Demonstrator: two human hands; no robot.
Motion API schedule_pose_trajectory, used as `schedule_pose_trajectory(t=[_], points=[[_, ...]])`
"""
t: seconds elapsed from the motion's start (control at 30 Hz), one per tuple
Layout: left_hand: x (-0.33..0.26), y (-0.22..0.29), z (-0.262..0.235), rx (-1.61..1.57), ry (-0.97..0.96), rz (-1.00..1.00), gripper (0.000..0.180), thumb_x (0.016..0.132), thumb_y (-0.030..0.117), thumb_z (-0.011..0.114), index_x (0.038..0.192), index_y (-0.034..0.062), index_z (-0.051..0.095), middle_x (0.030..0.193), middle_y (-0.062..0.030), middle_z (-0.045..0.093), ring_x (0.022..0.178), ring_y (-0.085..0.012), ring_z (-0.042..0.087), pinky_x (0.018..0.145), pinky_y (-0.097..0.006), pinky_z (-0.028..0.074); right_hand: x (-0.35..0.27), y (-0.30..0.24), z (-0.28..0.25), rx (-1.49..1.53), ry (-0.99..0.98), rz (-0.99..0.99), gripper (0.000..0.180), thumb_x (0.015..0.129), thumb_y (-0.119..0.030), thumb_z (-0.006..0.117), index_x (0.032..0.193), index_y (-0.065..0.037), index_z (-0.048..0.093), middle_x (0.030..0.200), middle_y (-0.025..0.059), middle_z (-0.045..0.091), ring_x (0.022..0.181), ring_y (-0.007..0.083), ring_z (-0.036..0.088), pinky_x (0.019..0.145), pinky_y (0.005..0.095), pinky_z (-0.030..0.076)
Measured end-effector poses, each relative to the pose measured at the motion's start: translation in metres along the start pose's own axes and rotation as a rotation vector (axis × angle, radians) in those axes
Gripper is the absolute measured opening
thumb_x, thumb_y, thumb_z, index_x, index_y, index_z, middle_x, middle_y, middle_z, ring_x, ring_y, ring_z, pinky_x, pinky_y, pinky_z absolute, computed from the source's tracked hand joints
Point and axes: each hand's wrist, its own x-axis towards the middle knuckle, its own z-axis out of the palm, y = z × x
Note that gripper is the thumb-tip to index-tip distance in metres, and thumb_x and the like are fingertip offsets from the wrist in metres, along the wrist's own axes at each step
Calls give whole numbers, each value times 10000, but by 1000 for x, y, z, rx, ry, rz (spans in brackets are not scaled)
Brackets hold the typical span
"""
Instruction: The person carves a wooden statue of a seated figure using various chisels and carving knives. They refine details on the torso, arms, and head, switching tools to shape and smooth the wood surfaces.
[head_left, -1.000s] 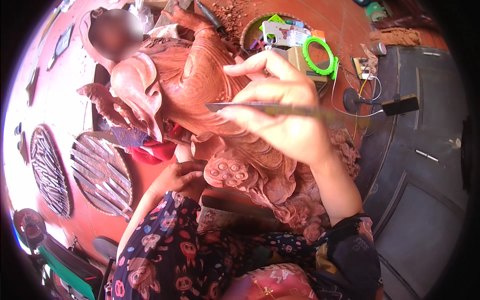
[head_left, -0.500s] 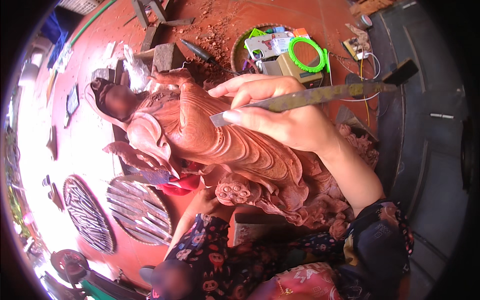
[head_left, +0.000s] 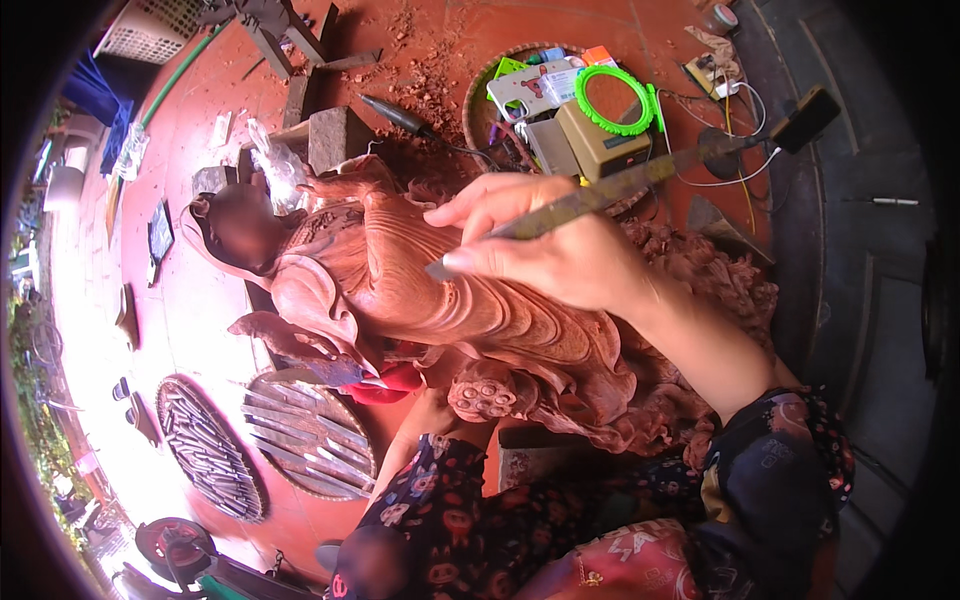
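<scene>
While right fingers (head_left: 498,198) pinch a flat mottled blade (head_left: 590,198), the rippled wooden statue (head_left: 400,265) hides left fingers

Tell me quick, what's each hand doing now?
Left hand: mostly hidden by the statue, can't tell.
Right hand: closed, holding a flat tool.

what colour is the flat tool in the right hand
The flat tool is mottled olive-brown, with a grey tip; it shows best in the head view.

We are seeing left-side light bleaching the floor (head_left: 200,325); the door (head_left: 885,320) is reading dark; edges are bowing into black.
</scene>
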Motion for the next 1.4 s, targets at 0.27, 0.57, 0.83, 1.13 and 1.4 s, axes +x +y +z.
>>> schedule_pose_trajectory(t=[0.27,0.57,0.83,1.13,1.4], points=[[-20,23,-8,18,18,-12,250,916,96,632,1151,14,660,1042,-116,702,962,-211,658,917,-331,496,2,3,2,240,-2,63,125,871,-102,712,874,22,700,973,101,718,851,131,671,725,269,522],[-87,217,-54,701,695,540,381,962,329,572,979,-30,698,911,-161,692,842,-318,658,812,-414,497,-2,-46,-28,454,36,171,123,888,-47,678,925,-8,567,742,12,598,610,89,641,513,216,479],[-30,238,-60,916,117,786,777,842,632,545,1316,17,582,1174,-164,667,1137,-345,624,1086,-547,375,-7,-38,-35,86,105,18,95,898,-53,692,872,-17,609,771,4,629,758,80,643,669,211,511],[-65,190,-76,321,647,814,371,974,321,568,975,-17,722,889,-134,736,774,-268,723,709,-362,564,18,-55,-39,385,-126,350,110,867,25,685,975,37,670,1010,103,615,887,163,648,781,246,531],[-59,185,-94,239,981,761,475,1046,353,412,938,-30,672,816,-141,711,733,-211,671,761,-339,522,46,-60,-32,456,-221,410,119,901,7,648,1007,26,699,959,129,667,842,175,661,709,258,559]])
